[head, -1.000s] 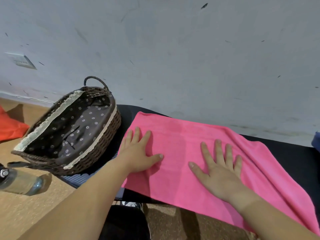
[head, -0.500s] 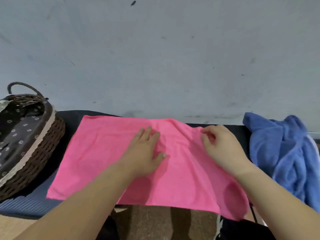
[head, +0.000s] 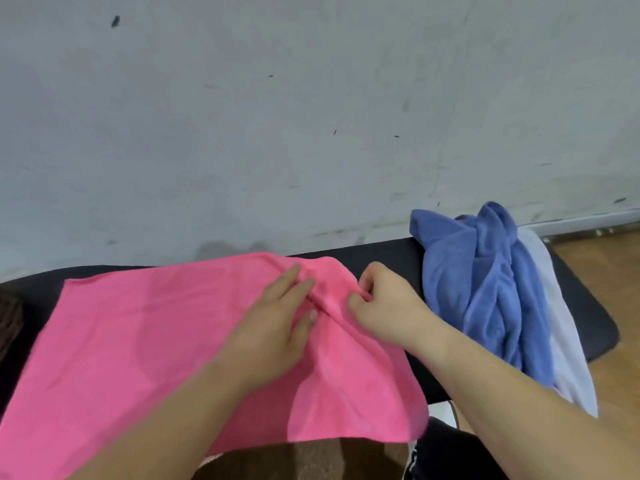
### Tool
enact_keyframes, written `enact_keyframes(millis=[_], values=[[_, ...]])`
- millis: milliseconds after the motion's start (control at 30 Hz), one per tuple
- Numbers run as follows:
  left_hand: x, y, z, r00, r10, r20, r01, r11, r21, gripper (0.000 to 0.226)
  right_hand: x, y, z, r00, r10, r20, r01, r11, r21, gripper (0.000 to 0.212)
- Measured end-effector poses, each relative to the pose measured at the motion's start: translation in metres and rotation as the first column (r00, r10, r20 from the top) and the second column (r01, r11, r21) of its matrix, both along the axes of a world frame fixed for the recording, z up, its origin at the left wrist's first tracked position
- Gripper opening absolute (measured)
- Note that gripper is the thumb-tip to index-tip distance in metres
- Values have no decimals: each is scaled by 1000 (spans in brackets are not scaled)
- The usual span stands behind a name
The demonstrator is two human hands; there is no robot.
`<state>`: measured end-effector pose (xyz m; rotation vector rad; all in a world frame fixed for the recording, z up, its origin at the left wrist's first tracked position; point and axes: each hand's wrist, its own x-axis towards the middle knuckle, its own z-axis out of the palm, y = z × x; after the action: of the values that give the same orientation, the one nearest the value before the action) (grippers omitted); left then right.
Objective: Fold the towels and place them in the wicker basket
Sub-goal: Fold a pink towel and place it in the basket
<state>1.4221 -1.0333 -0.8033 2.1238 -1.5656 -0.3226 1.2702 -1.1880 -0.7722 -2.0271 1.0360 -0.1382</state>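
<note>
On the head view, I am watching the bright pink cloth towel (head: 138, 334) lying spread across the black padded bench (head: 381, 252). The left hand (head: 273, 327) is pressing on it, fingers straight. The right hand (head: 384, 306) is pinching a raised fold. Crumpled blue towels (head: 485, 289) are lying just beside.

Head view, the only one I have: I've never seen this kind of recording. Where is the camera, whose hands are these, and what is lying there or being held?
No machine here: a person works with bare hands, and one wide-angle camera on their head looks forward and down, so both arms enter from below. A pink towel lies spread on a dark padded surface by a grey wall. The left hand presses flat on it, fingers straight. The right hand pinches a raised fold near the towel's right end. Beside it lies a crumpled heap of blue towels, untouched.
</note>
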Motion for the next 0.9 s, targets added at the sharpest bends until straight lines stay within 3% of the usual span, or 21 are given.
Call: enact_keyframes(millis=[167, 233, 333, 467, 567, 667, 767, 900], values=[[3, -37, 21, 997, 70, -40, -76, 984, -158, 46, 0, 0, 8, 984, 11, 177, -19, 999, 42, 11], [2, -60, 38, 998, -50, -29, 49, 998, -36, 52, -3, -2, 9, 979, -6, 204, -7, 998, 59, 14], [-1, -88, 50, 951, -310, -9, 309, 941, 140, 51, -9, -8, 10, 962, -31, 273, 20, 999, 42, 15], [5, -97, 55, 989, -146, 0, 142, 962, 233, 24, -20, -17, 12, 938, -94, 334, 87, 996, 35, 18], [10, -101, 59, 998, -43, 37, 34, 977, 210, 15, -31, -26, 11, 950, -152, 272, 152, 988, 24, 18], [11, -109, 68, 991, 35, -130, -5, 974, 224, 35, -39, -31, 6, 956, -217, 198, 188, 970, 157, 21], [8, -117, 79, 921, 69, -383, 36, 964, 262, 64, -44, -35, 3, 953, -227, 201, 204, 971, 126, 12], [5, -131, 84, 832, 130, -540, -60, 987, 146, 58, -45, -38, 3, 896, -325, 301, 285, 943, 171, 15]])
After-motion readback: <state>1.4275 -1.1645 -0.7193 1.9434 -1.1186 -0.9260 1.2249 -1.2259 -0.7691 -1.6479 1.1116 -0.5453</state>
